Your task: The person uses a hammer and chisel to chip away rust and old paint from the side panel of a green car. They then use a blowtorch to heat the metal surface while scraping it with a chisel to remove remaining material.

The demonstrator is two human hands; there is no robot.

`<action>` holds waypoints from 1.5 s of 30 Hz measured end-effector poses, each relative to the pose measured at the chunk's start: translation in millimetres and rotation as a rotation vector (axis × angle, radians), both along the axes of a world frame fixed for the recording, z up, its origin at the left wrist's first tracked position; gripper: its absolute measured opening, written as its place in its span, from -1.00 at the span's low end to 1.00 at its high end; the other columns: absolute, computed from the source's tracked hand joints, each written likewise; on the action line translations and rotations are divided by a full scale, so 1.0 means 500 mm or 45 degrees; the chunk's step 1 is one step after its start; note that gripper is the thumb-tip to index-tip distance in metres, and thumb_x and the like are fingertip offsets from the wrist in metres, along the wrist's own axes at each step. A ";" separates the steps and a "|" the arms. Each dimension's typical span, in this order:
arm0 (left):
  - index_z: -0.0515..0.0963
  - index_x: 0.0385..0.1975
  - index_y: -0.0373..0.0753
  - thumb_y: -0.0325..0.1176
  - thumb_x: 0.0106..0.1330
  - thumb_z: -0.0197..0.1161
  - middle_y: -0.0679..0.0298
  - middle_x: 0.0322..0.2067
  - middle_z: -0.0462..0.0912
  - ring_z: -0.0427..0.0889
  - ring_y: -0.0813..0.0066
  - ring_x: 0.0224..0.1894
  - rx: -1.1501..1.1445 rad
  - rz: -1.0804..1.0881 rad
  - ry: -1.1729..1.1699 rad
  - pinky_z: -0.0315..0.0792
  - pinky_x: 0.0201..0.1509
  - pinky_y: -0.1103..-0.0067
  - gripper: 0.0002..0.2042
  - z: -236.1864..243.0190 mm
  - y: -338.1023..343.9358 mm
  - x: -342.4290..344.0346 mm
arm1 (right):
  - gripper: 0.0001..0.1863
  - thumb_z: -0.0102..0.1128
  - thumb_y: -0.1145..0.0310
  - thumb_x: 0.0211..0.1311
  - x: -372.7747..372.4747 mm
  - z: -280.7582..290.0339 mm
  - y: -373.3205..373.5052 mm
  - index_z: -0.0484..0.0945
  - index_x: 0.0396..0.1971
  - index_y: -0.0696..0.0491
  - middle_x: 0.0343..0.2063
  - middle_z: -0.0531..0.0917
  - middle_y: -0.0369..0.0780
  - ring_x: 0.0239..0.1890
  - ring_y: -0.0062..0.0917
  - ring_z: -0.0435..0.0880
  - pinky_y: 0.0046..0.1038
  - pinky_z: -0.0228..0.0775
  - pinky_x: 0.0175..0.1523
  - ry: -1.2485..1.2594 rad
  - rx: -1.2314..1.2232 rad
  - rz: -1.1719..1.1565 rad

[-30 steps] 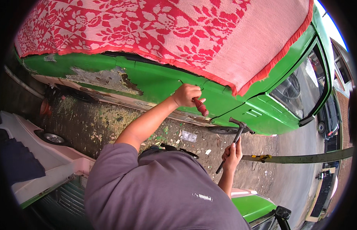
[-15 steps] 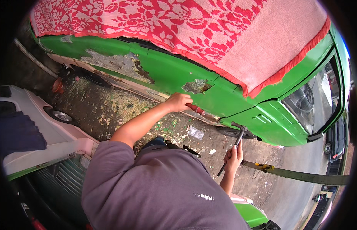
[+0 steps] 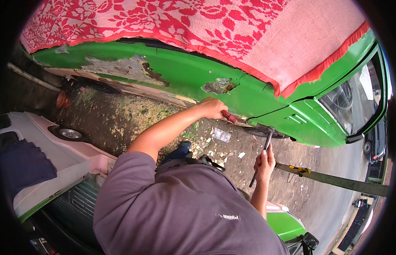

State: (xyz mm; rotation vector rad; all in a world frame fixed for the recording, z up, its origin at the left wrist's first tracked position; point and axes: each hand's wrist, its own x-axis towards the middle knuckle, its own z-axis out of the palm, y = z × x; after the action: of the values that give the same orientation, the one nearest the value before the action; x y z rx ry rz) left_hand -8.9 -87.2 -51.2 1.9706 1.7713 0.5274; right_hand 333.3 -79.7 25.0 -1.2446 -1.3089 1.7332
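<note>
My left hand [image 3: 212, 108] is closed around a red-handled tool [image 3: 230, 116] beside the lower edge of the green car body [image 3: 181, 70]. The handle sticks out to the right of my fist; its working end is hidden, so its exact kind does not show. Lower on the right, my right hand [image 3: 264, 163] grips a hammer [image 3: 266, 144] by its dark shaft. The hammer head is up, near the car's wheel and apart from the red handle. Above my left hand, a rough bare patch [image 3: 220, 86] breaks the green paint, and a longer grey stripped area [image 3: 121, 69] lies farther left.
A red and pink floral cloth [image 3: 164, 25] covers the car's upper part. Paint chips and a clear plastic piece [image 3: 221, 135] litter the ground. A pale vehicle [image 3: 49, 157] stands at left. At right, a long bar [image 3: 334, 180] runs beyond my right hand.
My left hand and the red-handled tool have shifted right along the car's lower edge. My right hand has moved up and right with the hammer, which stands steeper. The view has shifted slightly.
</note>
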 end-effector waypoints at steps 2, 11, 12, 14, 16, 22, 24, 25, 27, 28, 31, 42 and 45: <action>0.61 -0.56 -0.14 0.03 -0.05 0.42 0.14 -0.56 0.64 0.65 0.08 -0.44 0.059 0.000 -0.008 0.47 -0.38 0.25 -0.65 0.007 0.017 -0.004 | -0.44 -0.03 0.38 0.46 -0.011 0.005 -0.009 0.18 0.42 -0.04 -0.70 0.22 -0.49 -0.75 -0.85 0.12 -0.71 -0.07 -0.70 -0.020 0.005 -0.045; 0.63 -0.52 -0.18 0.23 0.11 0.27 0.10 -0.55 0.65 0.67 0.08 -0.44 0.088 -0.144 0.018 0.53 -0.34 0.26 -0.50 -0.006 0.082 0.004 | -0.43 -0.03 0.38 0.45 -0.082 0.040 -0.080 0.17 0.42 -0.08 -0.69 0.19 -0.49 -0.74 -0.86 0.09 -0.72 -0.09 -0.69 -0.065 -0.060 -0.311; 0.63 -0.50 -0.20 0.26 0.14 0.25 0.09 -0.55 0.65 0.67 0.07 -0.45 0.090 -0.153 0.042 0.54 -0.35 0.25 -0.47 -0.010 0.088 0.002 | -0.43 -0.03 0.38 0.45 -0.090 0.039 -0.086 0.17 0.42 -0.08 -0.69 0.20 -0.49 -0.74 -0.86 0.10 -0.72 -0.08 -0.69 -0.043 -0.066 -0.334; 0.59 -0.48 -0.24 0.30 0.18 0.18 0.10 -0.55 0.64 0.67 0.07 -0.46 0.389 -0.193 0.042 0.54 -0.38 0.25 -0.42 -0.058 0.101 -0.009 | -0.44 -0.03 0.38 0.45 -0.107 0.038 -0.100 0.18 0.42 -0.08 -0.68 0.21 -0.48 -0.73 -0.86 0.11 -0.73 -0.07 -0.68 0.007 -0.078 -0.375; 0.54 -0.48 -0.26 0.32 0.22 0.12 0.12 -0.55 0.63 0.67 0.09 -0.48 0.523 -0.242 0.066 0.54 -0.41 0.27 -0.39 -0.080 0.114 -0.016 | -0.44 -0.02 0.38 0.45 -0.117 0.030 -0.113 0.18 0.42 -0.07 -0.68 0.23 -0.47 -0.73 -0.86 0.12 -0.73 -0.06 -0.68 0.015 -0.096 -0.421; 0.43 -0.52 -0.19 0.25 0.26 0.13 0.20 -0.59 0.56 0.65 0.23 -0.54 0.664 -0.194 0.131 0.51 -0.53 0.41 -0.47 -0.090 0.109 -0.029 | -0.43 -0.01 0.35 0.46 -0.121 0.022 -0.130 0.15 0.43 -0.05 -0.67 0.23 -0.45 -0.72 -0.84 0.15 -0.72 -0.01 -0.68 0.063 -0.163 -0.441; 0.44 -0.52 -0.17 0.26 0.27 0.11 0.23 -0.59 0.58 0.66 0.25 -0.56 0.739 -0.205 0.120 0.52 -0.55 0.40 -0.47 -0.101 0.115 -0.033 | -0.42 -0.01 0.35 0.46 -0.123 0.017 -0.119 0.14 0.43 -0.05 -0.67 0.23 -0.45 -0.72 -0.84 0.15 -0.72 -0.01 -0.68 0.040 -0.181 -0.416; 0.44 -0.52 -0.16 0.26 0.28 0.10 0.25 -0.60 0.58 0.66 0.26 -0.57 0.775 -0.211 0.119 0.53 -0.56 0.40 -0.48 -0.101 0.117 -0.035 | -0.42 -0.01 0.35 0.46 -0.122 0.014 -0.113 0.13 0.43 -0.05 -0.66 0.23 -0.45 -0.72 -0.84 0.15 -0.72 -0.01 -0.68 0.032 -0.192 -0.403; 0.45 -0.51 -0.16 0.24 0.27 0.13 0.25 -0.60 0.58 0.66 0.26 -0.56 0.729 -0.200 0.110 0.52 -0.55 0.39 -0.49 -0.104 0.117 -0.029 | -0.43 -0.02 0.35 0.46 -0.121 0.003 -0.103 0.14 0.43 -0.05 -0.67 0.23 -0.46 -0.72 -0.84 0.14 -0.73 -0.03 -0.67 0.034 -0.198 -0.393; 0.45 -0.50 -0.16 0.24 0.26 0.14 0.25 -0.60 0.58 0.66 0.26 -0.56 0.705 -0.202 0.109 0.52 -0.55 0.39 -0.50 -0.102 0.118 -0.027 | -0.44 -0.03 0.36 0.47 -0.120 -0.005 -0.099 0.16 0.42 -0.05 -0.67 0.22 -0.47 -0.72 -0.85 0.13 -0.73 -0.04 -0.67 0.018 -0.183 -0.367; 0.46 -0.47 -0.16 0.14 0.22 0.24 0.24 -0.59 0.54 0.63 0.23 -0.54 0.694 -0.076 0.041 0.51 -0.51 0.38 -0.57 -0.101 0.130 -0.033 | -0.48 -0.09 0.39 0.49 -0.132 -0.036 -0.068 0.19 0.41 -0.06 -0.69 0.18 -0.51 -0.73 -0.86 0.09 -0.73 -0.10 -0.68 -0.035 -0.143 -0.274; 0.47 -0.40 -0.15 -0.01 0.22 0.29 0.24 -0.51 0.59 0.66 0.22 -0.46 0.516 -0.095 0.165 0.54 -0.45 0.36 -0.68 -0.111 0.129 -0.040 | -0.48 -0.08 0.34 0.51 -0.209 -0.079 0.020 0.17 0.42 -0.17 -0.68 0.16 -0.48 -0.75 -0.84 0.09 -0.71 -0.08 -0.70 0.175 -0.271 -0.427; 0.47 -0.39 -0.14 -0.06 0.21 0.30 0.25 -0.49 0.59 0.67 0.24 -0.44 0.423 -0.131 0.221 0.55 -0.43 0.36 -0.71 -0.100 0.118 -0.038 | -0.47 -0.07 0.35 0.50 -0.210 -0.080 0.012 0.17 0.42 -0.13 -0.68 0.18 -0.49 -0.74 -0.83 0.11 -0.71 -0.06 -0.69 0.326 -0.202 -0.655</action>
State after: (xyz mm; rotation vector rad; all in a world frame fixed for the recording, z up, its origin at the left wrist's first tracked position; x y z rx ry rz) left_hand -27.8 -28.1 -101.1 2.3845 1.7615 0.6704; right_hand 228.1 -73.7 -14.9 -1.2585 -0.6406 1.5704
